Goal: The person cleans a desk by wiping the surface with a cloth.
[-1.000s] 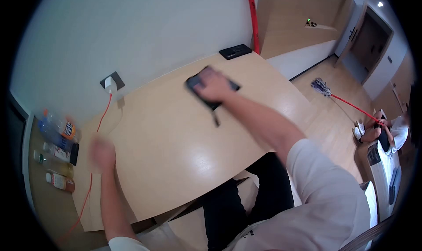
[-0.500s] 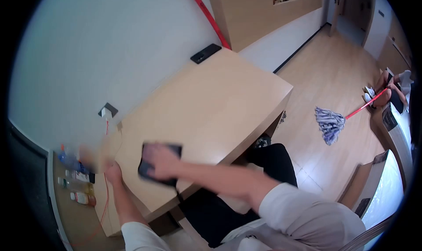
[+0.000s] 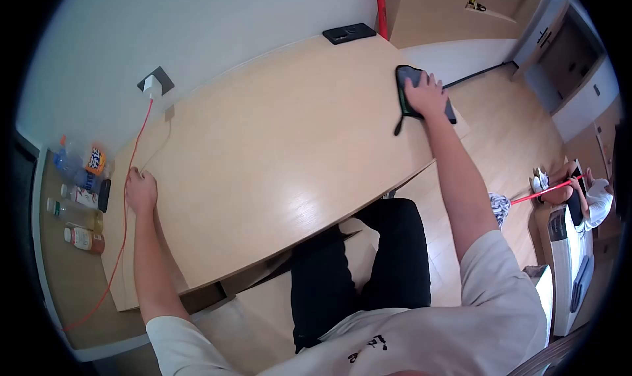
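A dark cloth (image 3: pixel 409 73) with a small loop hanging from one corner lies at the right end of the light wooden desk (image 3: pixel 263 139). My right hand (image 3: pixel 426 96) rests flat on it with its fingers spread. At the desk's left side my left hand (image 3: pixel 141 190) has its fingers bent around the red cable (image 3: pixel 137 142), close to the desktop. That cable runs up to a white plug (image 3: pixel 152 86) in the wall socket. A black phone (image 3: pixel 349 33) lies at the desk's back edge.
Several bottles (image 3: pixel 82 213) stand or lie on a ledge at the left. A red pole (image 3: pixel 381 7) is behind the desk's back corner. Across the floor at the right, a seated person (image 3: pixel 596 201) holds a mop (image 3: pixel 500 208) with a red handle.
My right hand and the cloth have moved from the desk's front left to its right end. My left hand now is at the red cable. The view has turned, and the mop has shifted.
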`<state>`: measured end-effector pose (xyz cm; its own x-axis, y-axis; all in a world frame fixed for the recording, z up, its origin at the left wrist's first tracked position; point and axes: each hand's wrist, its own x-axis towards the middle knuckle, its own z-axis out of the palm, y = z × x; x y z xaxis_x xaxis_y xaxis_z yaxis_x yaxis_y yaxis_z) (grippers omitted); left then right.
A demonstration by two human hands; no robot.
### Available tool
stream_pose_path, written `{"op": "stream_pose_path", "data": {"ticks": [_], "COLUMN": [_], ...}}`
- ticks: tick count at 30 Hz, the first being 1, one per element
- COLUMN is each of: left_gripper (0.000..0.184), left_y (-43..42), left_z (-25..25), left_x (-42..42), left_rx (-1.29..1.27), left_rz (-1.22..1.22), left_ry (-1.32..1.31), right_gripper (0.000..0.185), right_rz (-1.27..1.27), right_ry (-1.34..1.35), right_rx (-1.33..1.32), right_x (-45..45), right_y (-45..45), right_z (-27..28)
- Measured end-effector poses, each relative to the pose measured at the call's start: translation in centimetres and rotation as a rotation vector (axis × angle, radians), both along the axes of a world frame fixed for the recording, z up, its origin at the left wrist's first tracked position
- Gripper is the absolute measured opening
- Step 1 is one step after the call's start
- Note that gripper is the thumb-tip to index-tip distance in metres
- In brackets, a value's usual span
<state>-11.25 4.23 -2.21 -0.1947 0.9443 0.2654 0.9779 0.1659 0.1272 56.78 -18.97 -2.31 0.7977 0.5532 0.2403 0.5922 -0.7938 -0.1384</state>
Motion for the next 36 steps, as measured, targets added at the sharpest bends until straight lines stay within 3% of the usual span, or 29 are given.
{"op": "stream_pose_path", "data": {"ticks": [1,4,5,8,9,12,16,17,19,20,21,24,28,33,36], "left_gripper": [0.057,0.057,0.057,0.058,0.058,0.058,0.057,0.057,0.057,0.057,0.057,0.059,0.061,0.064,0.064], "left_y": [-0.1,-0.1,-0.3,0.3,0.9,0.9,0.3,0.7,0.0,-0.1,-0.1,-0.4,-0.7,-1.1,-1.3], "left_z": [0.2,0.5,0.6,0.1,-0.2,-0.4,-0.4,-0.1,-0.5,-0.5,-0.3,-0.1,-0.7,0.2,0.7], "left_x": [0.3,1.1,0.9,0.0,-0.6,-0.5,-1.4,-1.1,-1.5,-1.4,-1.2,-0.9,-0.6,1.2,1.2], "left_rx": [-0.013,-0.016,-0.013,-0.012,-0.017,-0.023,0.030,0.046,0.043,0.042,0.038,0.001,0.041,0.032,-0.008], "left_rz": [0.022,0.031,0.022,-0.011,-0.010,-0.033,-0.132,-0.134,-0.134,-0.142,-0.141,-0.095,-0.091,0.001,0.022], "left_ry": [0.003,-0.013,-0.017,-0.010,-0.007,-0.014,-0.091,-0.110,-0.129,-0.118,-0.107,-0.109,-0.084,-0.045,-0.060], "right_gripper": [0.079,0.075,0.072,0.070,0.074,0.076,0.072,0.072,0.061,0.056,0.054,0.054,0.067,0.074,0.074], "right_rz": [-0.021,0.321,0.409,0.781,0.879,1.167,1.387,1.390,1.269,1.166,1.058,0.807,0.376,0.120,0.206], "right_ry": [-0.050,0.025,-0.097,0.039,0.204,0.264,0.404,0.406,0.393,0.328,0.094,0.006,-0.031,-0.009,-0.044], "right_rx": [0.008,0.073,0.181,0.379,0.162,0.101,0.073,0.037,0.343,0.365,0.300,0.273,0.071,-0.109,-0.071], "right_x": [-1.7,-12.2,-15.6,-29.1,-33.4,-44.6,-47.1,-46.3,-41.8,-38.2,-34.1,-18.7,-5.2,-5.7,-11.1], "right_y": [1.0,3.7,5.5,7.0,5.3,1.4,-0.1,0.8,2.8,3.5,4.5,3.1,-3.7,-2.5,-0.3], "right_z": [0.2,2.8,-0.1,-1.3,1.7,2.0,2.4,2.1,1.1,1.6,0.7,0.4,0.4,0.6,0.6]}}
